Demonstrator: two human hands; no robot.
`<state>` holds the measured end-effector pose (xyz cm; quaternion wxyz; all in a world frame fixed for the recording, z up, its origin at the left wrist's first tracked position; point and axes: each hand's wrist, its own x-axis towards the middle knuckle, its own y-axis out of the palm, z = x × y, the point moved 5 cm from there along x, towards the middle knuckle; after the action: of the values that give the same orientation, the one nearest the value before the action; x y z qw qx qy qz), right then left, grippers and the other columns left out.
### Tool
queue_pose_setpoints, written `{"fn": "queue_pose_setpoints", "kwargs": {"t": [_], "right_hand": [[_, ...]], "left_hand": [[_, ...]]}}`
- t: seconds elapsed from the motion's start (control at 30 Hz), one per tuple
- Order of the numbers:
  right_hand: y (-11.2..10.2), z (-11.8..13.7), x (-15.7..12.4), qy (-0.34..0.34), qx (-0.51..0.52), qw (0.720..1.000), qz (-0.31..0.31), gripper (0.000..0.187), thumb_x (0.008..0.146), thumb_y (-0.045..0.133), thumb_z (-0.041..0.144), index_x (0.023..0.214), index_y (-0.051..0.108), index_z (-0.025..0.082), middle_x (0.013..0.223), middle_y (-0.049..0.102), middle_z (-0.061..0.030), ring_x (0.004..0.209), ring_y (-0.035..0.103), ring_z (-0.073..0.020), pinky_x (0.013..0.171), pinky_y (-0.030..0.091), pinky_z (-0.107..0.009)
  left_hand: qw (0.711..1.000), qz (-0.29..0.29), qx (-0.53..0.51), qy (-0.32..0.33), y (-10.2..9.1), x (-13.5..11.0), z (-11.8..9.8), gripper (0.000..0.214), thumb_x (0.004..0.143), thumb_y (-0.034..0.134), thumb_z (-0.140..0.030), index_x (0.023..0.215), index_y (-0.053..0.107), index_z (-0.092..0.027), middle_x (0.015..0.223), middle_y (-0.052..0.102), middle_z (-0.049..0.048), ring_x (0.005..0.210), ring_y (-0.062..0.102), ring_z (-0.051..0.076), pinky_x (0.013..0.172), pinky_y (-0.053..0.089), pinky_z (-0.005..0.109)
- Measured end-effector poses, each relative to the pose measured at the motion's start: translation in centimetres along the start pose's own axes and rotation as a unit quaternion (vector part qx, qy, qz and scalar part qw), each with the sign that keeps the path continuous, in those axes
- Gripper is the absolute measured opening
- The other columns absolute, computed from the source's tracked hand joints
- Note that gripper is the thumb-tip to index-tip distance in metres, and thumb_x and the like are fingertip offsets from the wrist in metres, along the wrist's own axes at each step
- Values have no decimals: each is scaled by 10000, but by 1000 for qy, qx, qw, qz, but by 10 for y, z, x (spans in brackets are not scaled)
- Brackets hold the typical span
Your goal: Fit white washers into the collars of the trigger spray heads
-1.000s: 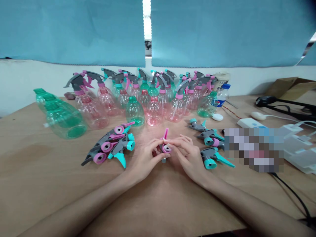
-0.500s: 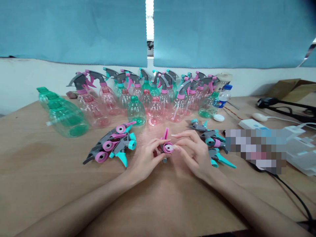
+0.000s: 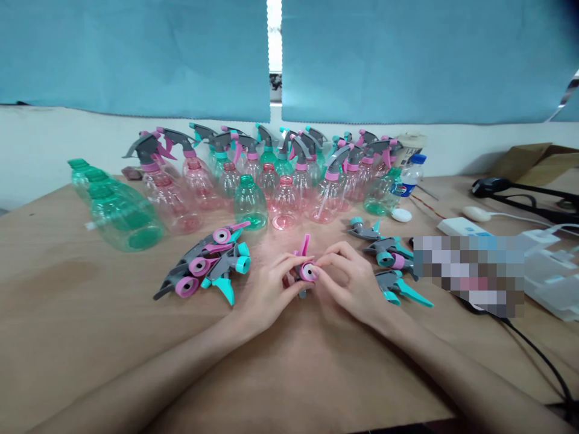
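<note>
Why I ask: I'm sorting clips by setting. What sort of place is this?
Likely a small assembly workbench: many spray bottles crowd the wooden table, loose spray heads lie in piles, and the left hand and right hand hold a pink spray head.

Your left hand (image 3: 266, 292) and right hand (image 3: 357, 283) are both bare, and so are your forearms, uncovered from the wrists all the way back to the near edge of the wooden table (image 3: 67, 313), where they leave the picture. Your hands are slim, with long, slender fingers. On the right hand the fingernails look pale and reach a little past the fingertips; they are too small to tell more.
</note>
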<state>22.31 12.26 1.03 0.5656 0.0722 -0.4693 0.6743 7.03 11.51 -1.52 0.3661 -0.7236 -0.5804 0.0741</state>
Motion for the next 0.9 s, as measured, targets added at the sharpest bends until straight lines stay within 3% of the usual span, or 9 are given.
{"fn": "queue_pose_setpoints", "kwargs": {"t": [0.17, 0.33, 0.6, 0.9], "right_hand": [[-5, -1, 4, 14, 3, 1000, 7, 97, 854, 554, 188, 847, 649, 198, 793, 579, -31, 760, 569, -173, 688, 462, -310], [-4, 1, 6, 6, -27, 998, 63, 87, 850, 555, 202, 837, 641, 200, 826, 613, -39, 799, 592, -185, 752, 442, -346], [1, 1, 5, 2, -59, 993, 103, 81, 801, 573, 167, 861, 600, 214, 848, 644, -24, 845, 605, -190, 798, 392, -356], [5, 1, 4, 0, -63, 992, 110, 91, 786, 561, 170, 863, 580, 216, 772, 641, 4, 768, 602, -170, 779, 373, -334]], "left_hand": [[1000, -14, 19, 14, -2, -1, -3, 332, 854, 637, -213, 1171, 584, -293, 1010, 611, -7, 791, 590, 131, 750, 485, 280], [999, -16, 35, 25, -2, -1, -3, 345, 846, 645, -187, 1170, 576, -282, 1044, 610, 4, 861, 595, 155, 769, 484, 295], [996, -25, 69, 40, -1, -3, -4, 373, 854, 623, -147, 1192, 550, -284, 1084, 593, 12, 988, 577, 185, 859, 479, 341], [992, -35, 86, 82, 0, -3, -6, 383, 855, 598, -95, 1191, 529, -265, 1051, 583, 15, 981, 562, 180, 852, 476, 338]]}}
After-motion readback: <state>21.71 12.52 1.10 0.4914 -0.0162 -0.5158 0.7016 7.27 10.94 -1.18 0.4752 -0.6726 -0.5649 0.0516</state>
